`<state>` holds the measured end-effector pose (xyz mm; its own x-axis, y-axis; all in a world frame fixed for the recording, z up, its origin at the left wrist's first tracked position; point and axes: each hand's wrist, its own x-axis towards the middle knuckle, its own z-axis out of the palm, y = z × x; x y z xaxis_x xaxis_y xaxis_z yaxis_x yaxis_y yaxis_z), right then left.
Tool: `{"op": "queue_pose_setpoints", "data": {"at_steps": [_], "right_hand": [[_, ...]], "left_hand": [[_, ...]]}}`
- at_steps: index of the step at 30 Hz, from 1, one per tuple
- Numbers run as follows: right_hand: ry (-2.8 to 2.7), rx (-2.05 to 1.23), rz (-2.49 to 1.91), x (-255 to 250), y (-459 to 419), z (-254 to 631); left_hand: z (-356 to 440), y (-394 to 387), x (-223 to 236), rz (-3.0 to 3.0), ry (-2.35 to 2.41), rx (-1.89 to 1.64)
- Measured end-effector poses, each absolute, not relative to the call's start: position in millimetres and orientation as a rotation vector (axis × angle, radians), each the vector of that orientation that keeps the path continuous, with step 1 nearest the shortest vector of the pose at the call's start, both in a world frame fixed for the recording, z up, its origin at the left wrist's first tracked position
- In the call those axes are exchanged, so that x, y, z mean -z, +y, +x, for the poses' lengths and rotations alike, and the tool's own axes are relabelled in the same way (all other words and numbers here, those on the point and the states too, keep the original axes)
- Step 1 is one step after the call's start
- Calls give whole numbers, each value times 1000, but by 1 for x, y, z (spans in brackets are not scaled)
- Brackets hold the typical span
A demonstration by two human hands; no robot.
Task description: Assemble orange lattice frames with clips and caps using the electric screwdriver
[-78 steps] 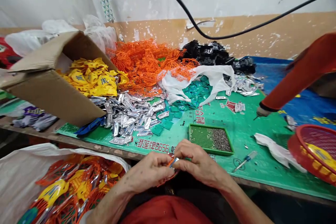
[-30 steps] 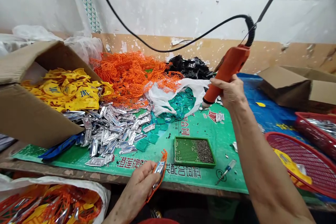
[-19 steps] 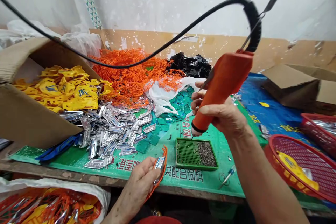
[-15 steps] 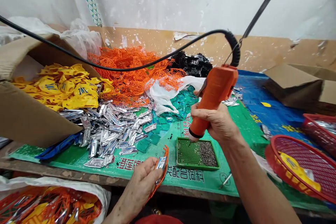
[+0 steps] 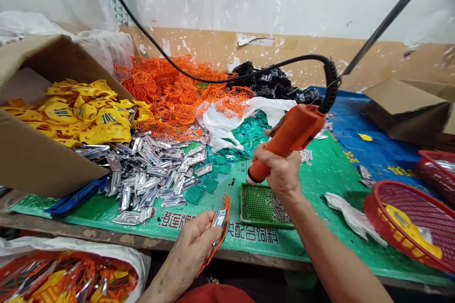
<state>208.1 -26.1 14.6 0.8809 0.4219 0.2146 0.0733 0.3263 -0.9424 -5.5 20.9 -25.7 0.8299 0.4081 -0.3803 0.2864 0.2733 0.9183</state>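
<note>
Both our hands grip: left hand (image 5: 194,246) an orange plastic frame (image 5: 225,218) at bottom centre, right hand (image 5: 280,170) an electric screwdriver (image 5: 284,139) over a green tray (image 5: 254,206)

The left hand (image 5: 194,241) sits low near the bottom of the view, palm turned upward with the fingers loosely curled, and the left forearm (image 5: 156,289) runs off the bottom edge. The right hand (image 5: 279,170) is higher and farther forward, closed in a firm, fist-like grip with the wrist slightly bent, and the right forearm (image 5: 329,251) reaches in from the lower right.
</note>
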Motion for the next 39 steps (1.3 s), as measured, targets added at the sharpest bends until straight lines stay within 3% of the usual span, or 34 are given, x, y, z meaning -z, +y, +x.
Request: {"op": "queue_pose_setpoints", "data": {"at_steps": [39], "right_hand": [[-508, -119, -1220, -16, -31, 206]], "left_hand": [[10, 16, 20, 1188, 692, -154]]}}
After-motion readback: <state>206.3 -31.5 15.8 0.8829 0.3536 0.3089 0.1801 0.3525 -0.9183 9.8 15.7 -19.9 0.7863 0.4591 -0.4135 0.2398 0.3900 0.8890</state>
